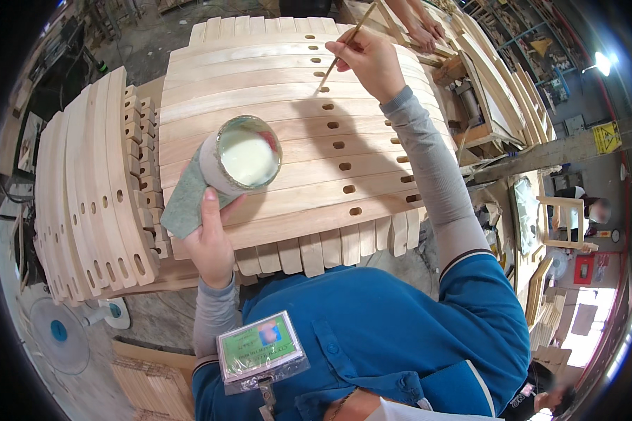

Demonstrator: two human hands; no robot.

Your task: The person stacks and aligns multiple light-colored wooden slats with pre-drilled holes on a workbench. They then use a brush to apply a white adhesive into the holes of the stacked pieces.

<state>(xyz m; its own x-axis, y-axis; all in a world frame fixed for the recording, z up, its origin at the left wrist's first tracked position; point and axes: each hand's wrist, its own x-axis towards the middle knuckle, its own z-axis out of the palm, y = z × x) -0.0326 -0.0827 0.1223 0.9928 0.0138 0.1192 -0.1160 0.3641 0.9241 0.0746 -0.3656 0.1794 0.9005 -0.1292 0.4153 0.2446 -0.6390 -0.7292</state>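
Note:
My left hand (212,242) is closed round a cup (221,167) of creamy white liquid (248,156), with a grey-green cloth (192,200) held against the cup's side. Between the fingers of my right hand (372,62) is a thin stick (331,64), pinched and slanting down. Its lower tip is by one of the oval slots in the pale wooden slats (260,88). These slats lie side by side in front of me, and the slots run in rows across their right part. Whether the tip touches the wood I cannot tell.
More slotted slats (84,203) stand stacked at the left. Another person's hands (423,35) rest on wood at the far right. A wooden box frame (470,98) stands to the right, and a fan (60,335) at lower left. Other people are in the right background.

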